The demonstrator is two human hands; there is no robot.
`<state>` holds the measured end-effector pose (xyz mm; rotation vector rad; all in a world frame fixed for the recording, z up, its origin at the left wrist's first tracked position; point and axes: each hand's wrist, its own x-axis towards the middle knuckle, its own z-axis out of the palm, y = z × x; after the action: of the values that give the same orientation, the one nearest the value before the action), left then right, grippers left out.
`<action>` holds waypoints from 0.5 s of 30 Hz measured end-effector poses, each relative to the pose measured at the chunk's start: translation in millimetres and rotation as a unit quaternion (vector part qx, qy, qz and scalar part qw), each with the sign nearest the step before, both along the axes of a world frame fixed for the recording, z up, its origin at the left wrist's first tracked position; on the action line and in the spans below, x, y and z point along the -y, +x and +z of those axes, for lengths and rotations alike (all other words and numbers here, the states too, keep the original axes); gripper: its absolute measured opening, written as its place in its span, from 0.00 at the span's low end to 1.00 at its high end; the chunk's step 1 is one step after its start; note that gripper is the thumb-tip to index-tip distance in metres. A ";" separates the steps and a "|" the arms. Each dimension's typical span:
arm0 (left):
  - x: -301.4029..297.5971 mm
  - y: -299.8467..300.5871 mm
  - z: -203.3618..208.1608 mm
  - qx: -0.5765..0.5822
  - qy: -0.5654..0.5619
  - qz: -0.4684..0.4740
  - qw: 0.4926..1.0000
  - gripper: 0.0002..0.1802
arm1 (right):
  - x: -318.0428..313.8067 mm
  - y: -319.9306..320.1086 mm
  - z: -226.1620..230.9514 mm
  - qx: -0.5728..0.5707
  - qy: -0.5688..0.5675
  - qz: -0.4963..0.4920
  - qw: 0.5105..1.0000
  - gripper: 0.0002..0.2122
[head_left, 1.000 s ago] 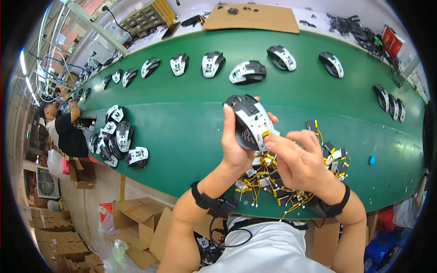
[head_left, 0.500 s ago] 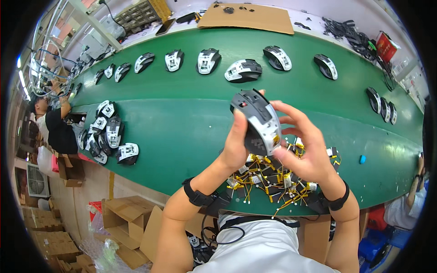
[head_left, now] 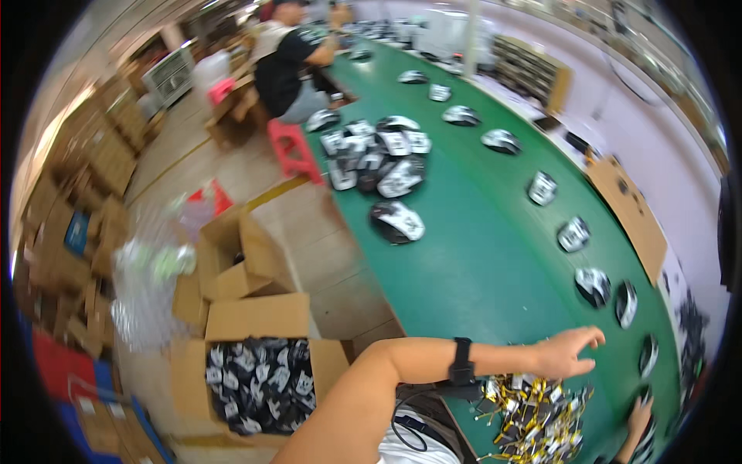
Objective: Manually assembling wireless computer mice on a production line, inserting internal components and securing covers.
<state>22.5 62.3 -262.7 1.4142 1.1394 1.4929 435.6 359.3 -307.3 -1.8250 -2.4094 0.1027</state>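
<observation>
My left hand [head_left: 568, 353] is open above the green table [head_left: 464, 255], fingers spread and slightly curled, with nothing in it. Near it lies a heap of small batteries [head_left: 533, 421] with yellow tape and thin wires. At the lower right edge, my right hand [head_left: 640, 417] is closed on a dark computer mouse [head_left: 646, 394], partly hidden and blurred. More mice sit close by that hand. A row of grey-and-white computer mice [head_left: 592, 286] runs along the table's far side. A black band is on my left wrist.
A cluster of mice [head_left: 400, 176] lies toward the table's left edge. An open carton [head_left: 257, 317] full of dark-and-white parts stands on the floor, near another carton [head_left: 232, 255]. A co-worker [head_left: 282, 66] sits by a red stool [head_left: 294, 151]. Flat cardboard [head_left: 630, 213] lies along the wall.
The view has swung left. Both hands were around a mouse over the batteries; now my left hand has let go, and my right hand is at the far right with a mouse.
</observation>
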 end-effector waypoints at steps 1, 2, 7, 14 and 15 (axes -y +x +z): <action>9.4 -1.8 8.7 0.003 -0.029 0.000 1.000 0.24 | 8.0 -33.2 15.7 0.084 -0.048 -0.054 0.994 0.30; 13.1 -2.1 10.9 0.001 -0.021 0.007 1.000 0.24 | -9.7 -27.3 17.7 0.221 -0.004 -0.103 0.970 0.31; 6.5 -13.6 2.2 0.014 0.000 0.031 0.999 0.21 | -83.7 -81.3 -3.5 -0.147 0.099 0.181 0.967 0.32; 0.8 -17.5 11.1 0.029 0.013 0.011 0.999 0.15 | -98.2 -108.1 -25.1 -0.090 0.079 0.138 0.983 0.32; -2.9 -16.2 8.8 0.024 0.015 0.013 0.999 0.14 | -102.7 -96.2 -31.7 -0.117 0.103 0.146 0.977 0.32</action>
<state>6.3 65.2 -253.9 1.3806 1.1132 1.5610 339.4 462.0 -339.0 -1.2861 -2.3991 0.0848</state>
